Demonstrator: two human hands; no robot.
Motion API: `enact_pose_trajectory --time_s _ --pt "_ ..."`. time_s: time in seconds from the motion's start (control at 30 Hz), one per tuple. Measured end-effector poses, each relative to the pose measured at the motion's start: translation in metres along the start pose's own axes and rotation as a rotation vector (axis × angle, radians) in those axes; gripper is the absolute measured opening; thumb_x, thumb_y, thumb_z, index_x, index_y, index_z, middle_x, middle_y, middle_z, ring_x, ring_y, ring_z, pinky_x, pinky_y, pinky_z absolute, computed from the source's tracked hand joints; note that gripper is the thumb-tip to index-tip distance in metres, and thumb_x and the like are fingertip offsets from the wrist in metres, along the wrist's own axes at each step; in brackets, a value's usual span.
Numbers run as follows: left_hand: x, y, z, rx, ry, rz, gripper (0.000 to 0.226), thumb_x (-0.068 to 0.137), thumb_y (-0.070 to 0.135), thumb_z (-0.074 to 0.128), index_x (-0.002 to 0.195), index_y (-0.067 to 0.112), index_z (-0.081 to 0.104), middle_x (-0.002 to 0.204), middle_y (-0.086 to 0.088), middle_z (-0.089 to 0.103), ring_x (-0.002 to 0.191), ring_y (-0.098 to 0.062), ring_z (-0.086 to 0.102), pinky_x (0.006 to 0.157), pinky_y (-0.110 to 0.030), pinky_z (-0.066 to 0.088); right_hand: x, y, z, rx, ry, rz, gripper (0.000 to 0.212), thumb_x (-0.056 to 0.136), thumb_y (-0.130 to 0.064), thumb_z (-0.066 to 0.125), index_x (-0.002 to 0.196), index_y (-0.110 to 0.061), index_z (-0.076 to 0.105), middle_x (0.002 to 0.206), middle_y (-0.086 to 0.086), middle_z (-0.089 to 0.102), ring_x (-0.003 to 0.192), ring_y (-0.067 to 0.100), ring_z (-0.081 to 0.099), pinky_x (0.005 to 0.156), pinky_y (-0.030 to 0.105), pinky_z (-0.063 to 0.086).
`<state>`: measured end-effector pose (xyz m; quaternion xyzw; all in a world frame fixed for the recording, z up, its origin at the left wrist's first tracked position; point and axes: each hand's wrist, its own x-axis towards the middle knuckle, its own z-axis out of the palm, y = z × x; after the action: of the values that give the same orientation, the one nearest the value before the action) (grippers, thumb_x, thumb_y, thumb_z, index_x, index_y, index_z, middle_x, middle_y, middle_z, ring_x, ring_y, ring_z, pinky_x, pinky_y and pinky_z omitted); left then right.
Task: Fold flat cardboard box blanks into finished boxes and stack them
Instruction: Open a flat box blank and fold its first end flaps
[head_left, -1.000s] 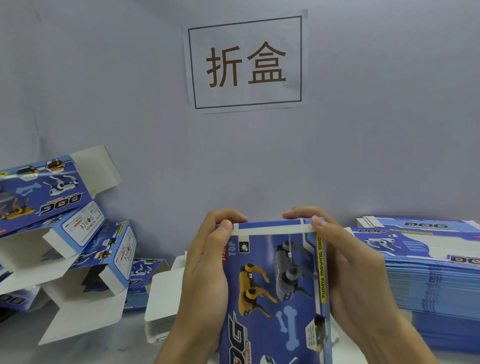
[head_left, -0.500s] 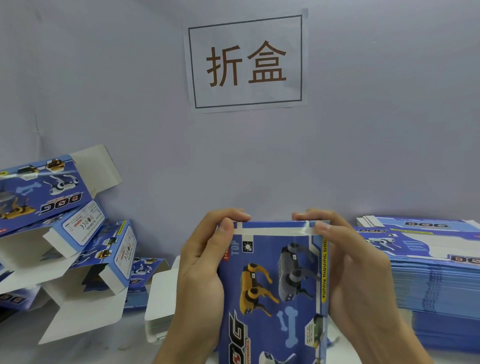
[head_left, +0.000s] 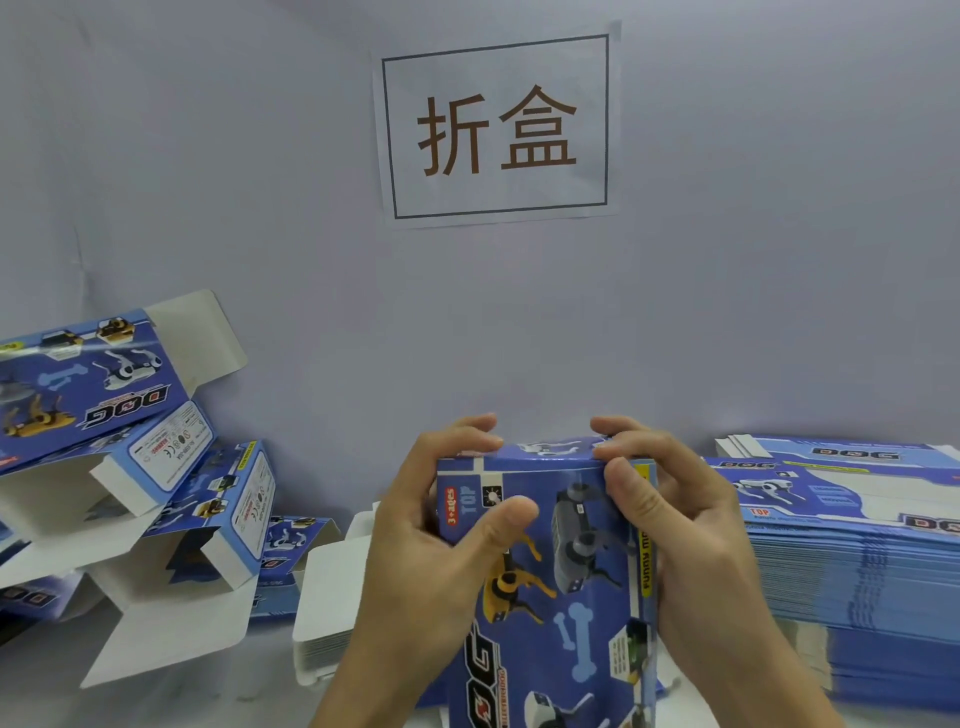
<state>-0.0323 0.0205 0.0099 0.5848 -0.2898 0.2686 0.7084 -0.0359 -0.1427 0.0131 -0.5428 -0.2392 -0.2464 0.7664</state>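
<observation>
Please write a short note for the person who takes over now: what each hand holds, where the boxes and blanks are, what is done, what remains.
Left hand: grips the box in work at its top left, thumb on the front.
Right hand: grips its top right corner, fingers curled over the top edge.
The box's top end looks closed; its lower end is out of view.
Folded boxes, flaps open, lie piled at left.
Flat blanks are stacked at right.
Left to do: finish this box, put it with the others, fold the remaining blanks.
</observation>
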Motion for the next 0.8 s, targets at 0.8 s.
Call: enact_pose_trajectory --time_s 0.8 --pt "0.018 -0.005 -0.043 -0.092 0.964 0.038 0.029 0.078 0.058 0.074 0.093 0.043 0.055 0.104 0.012 0.07 0.087 -0.01 0.073 0.077 -0.041 0.062 -0.002 -0.016 0.023 -0.594 -0.037 -0.084 0.044 0.096 -0.052 0.053 0.071 -0.019 0.07 0.056 -0.002 0.064 0.046 0.007 0.056 0.048 0.034 0.041"
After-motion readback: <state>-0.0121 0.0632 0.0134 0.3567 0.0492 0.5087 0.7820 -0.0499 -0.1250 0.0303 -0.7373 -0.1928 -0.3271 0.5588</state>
